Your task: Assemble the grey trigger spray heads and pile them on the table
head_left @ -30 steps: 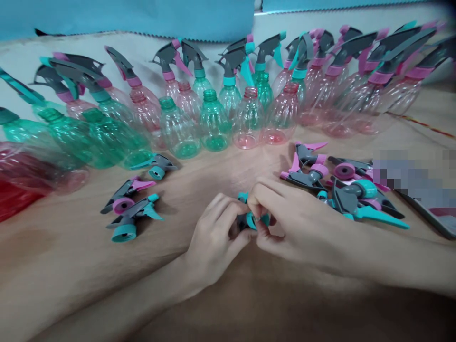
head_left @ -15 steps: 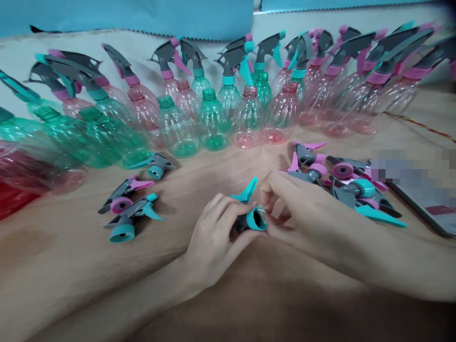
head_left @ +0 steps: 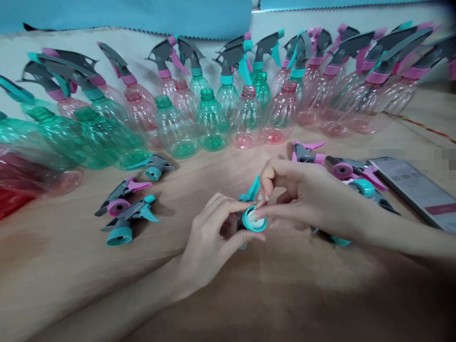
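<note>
Around the body of a grey and teal trigger sprayer head (head_left: 252,189), my left hand (head_left: 210,237) is closed, with the threaded collar facing up toward me. Inside that collar lies a white disc (head_left: 252,218), like a gasket. My right hand (head_left: 299,190) reaches in from the right; its thumb and fingertips are pinched together at the disc and the collar's rim. My right palm and wrist cover part of the loose sprayer heads behind them.
Loose sprayer heads lie at left, a teal-collared one (head_left: 119,236) among them, and at right, including a pink-collared one (head_left: 342,170). A phone (head_left: 416,190) rests on the right. Several green bottles (head_left: 213,118) and pink bottles (head_left: 248,118) line the back, many with sprayers fitted.
The white disc now shows inside the collar, which was dark inside before. My right hand has shifted up over the opening, and the sprayer head has turned slightly toward me.
</note>
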The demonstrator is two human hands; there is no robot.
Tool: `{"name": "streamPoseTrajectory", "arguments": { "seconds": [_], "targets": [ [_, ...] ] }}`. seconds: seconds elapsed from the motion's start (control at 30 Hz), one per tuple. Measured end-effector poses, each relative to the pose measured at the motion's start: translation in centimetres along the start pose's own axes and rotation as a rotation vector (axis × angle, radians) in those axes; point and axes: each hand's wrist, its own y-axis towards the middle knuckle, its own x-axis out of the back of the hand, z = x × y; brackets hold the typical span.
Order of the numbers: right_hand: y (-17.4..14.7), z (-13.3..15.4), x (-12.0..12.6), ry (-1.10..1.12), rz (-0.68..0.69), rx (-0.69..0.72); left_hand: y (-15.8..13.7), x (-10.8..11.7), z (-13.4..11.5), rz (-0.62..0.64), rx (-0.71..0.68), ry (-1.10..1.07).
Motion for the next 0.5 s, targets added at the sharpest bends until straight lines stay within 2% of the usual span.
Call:
{"name": "streamPoseTrajectory", "arguments": {
  "seconds": [0.13,0.33,0.5],
  "targets": [
    [0.2,0.1,0.4,-0.129,-0.016,0.067,0.1,-0.1,-0.1,-0.007,-0.001,0.008],
    [0.4,0.8,2.3,-0.284,0.074,0.193,0.1,0.0,0.0,0.001,0.027,0.019],
    [0.4,0.7,2.7,-0.439,0.168,0.119,0.0,0.0,0.1,-0.004,0.022,0.010]
  ]
}}
